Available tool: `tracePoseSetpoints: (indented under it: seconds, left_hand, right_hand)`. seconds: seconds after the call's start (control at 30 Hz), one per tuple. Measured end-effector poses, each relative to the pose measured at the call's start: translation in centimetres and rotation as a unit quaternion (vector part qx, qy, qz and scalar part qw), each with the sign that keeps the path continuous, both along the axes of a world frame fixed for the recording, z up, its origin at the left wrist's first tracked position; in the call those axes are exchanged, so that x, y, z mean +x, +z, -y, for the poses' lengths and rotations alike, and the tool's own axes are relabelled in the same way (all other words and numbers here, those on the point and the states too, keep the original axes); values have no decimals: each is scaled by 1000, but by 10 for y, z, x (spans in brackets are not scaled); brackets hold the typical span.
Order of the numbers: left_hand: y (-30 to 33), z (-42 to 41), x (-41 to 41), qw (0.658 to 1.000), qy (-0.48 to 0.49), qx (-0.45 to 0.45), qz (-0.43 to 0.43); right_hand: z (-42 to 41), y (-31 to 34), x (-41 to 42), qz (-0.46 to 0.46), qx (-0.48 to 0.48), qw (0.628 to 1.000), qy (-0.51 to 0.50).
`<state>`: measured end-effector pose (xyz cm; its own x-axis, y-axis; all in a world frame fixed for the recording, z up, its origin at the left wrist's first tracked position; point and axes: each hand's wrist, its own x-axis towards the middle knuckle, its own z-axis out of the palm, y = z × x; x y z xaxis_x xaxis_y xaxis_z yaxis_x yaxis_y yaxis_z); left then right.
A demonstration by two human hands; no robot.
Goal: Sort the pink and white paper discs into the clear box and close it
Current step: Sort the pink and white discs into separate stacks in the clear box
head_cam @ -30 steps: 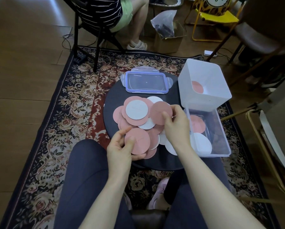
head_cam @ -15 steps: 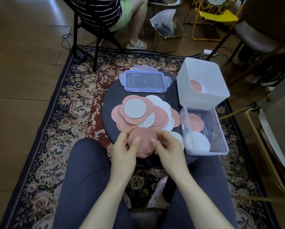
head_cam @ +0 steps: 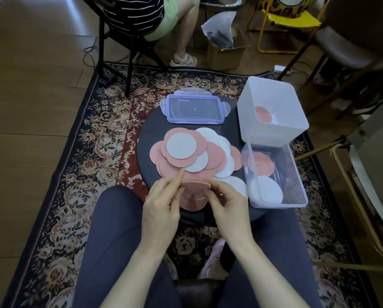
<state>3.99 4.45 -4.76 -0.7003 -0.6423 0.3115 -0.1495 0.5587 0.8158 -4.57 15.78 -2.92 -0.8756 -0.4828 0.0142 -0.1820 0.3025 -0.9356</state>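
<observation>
- Roughly early on: the clear box [head_cam: 297, 174] at the table's right holds a pink and a white pile, while a jumbled pile of discs [head_cam: 192, 154] remains on the round table [head_cam: 148, 138].
- Both the left hand [head_cam: 161, 205] and the right hand [head_cam: 228, 203] pinch a small pink stack [head_cam: 195, 182], seemingly squaring its edges.
- Its lid [head_cam: 195, 108] lies off, behind the discs.
</observation>
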Motion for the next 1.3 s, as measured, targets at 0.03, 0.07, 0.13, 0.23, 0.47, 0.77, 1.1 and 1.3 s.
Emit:
tracePoseSetpoints:
  seconds: [0.03,0.07,0.13,0.23,0.47,0.77,1.1,1.3]
  left_hand:
    - [0,-1,0,1000,-1,5,-5]
    - [1,-1,0,1000,1,10,-12]
    - [5,-3,0,999,14,37,-27]
    - [18,-9,-5,977,50,204,-44]
    - [52,-29,-32,874,16,482,-57]
    - [63,-66,-71,843,-103,527,16]
    - [1,-86,-77,957,-232,-173,-18]
    - [-7,-80,-79,965,-229,-123,-35]
  right_hand:
    - [0,-1,1,5,1,1000,-4]
    - [1,0,1,8,2,1000,-6]
    - [0,6,2,10,-2,1000,-4]
    - [-5,20,3,35,-27,999,-1]
    - [-47,43,-6,-71,-60,996,-15]
    - [-114,40,-52,-466,130,875,-11]
    - [-113,32,-126,-467,212,858,10]
    - [-96,21,-151,-446,273,850,64]
